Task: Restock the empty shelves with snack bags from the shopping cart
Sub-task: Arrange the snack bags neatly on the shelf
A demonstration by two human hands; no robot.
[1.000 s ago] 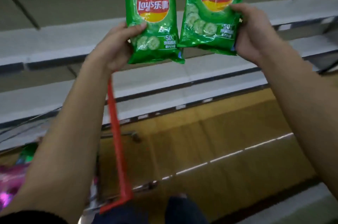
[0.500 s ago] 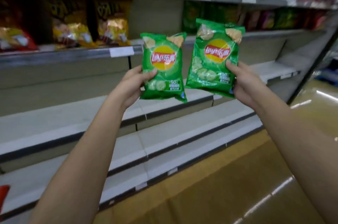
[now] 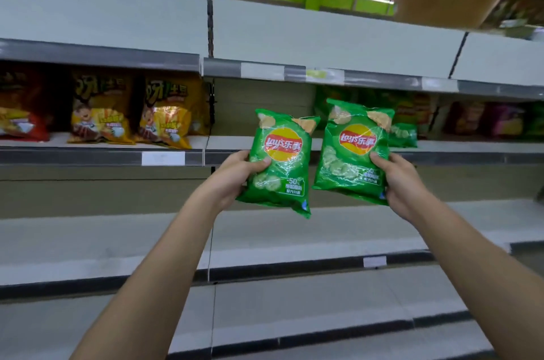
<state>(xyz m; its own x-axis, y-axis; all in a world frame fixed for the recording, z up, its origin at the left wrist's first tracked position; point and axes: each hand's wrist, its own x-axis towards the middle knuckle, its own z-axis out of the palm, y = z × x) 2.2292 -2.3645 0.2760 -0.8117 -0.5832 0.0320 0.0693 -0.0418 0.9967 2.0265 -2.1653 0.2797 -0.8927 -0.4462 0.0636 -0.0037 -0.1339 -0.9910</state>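
Note:
My left hand (image 3: 235,177) grips a green chip bag (image 3: 281,162) by its lower left edge, thumb on the front. My right hand (image 3: 400,180) grips a second green chip bag (image 3: 353,150) at its lower right corner. Both bags are upright, side by side, held up in front of the middle shelf (image 3: 229,142), whose stretch behind them is bare. More green bags (image 3: 403,133) stand on that shelf just behind the right-hand bag. The shopping cart is out of view.
Yellow snack bags (image 3: 132,112) and a red bag (image 3: 20,112) fill the middle shelf at the left. Mixed coloured bags (image 3: 494,121) sit at the far right. Bare white shelves (image 3: 88,245) run below. Another shelf (image 3: 323,36) spans above.
My view has swung up from the floor and cart to the shelves. Both hands have kept their bags and carried them up to the level of the middle shelf.

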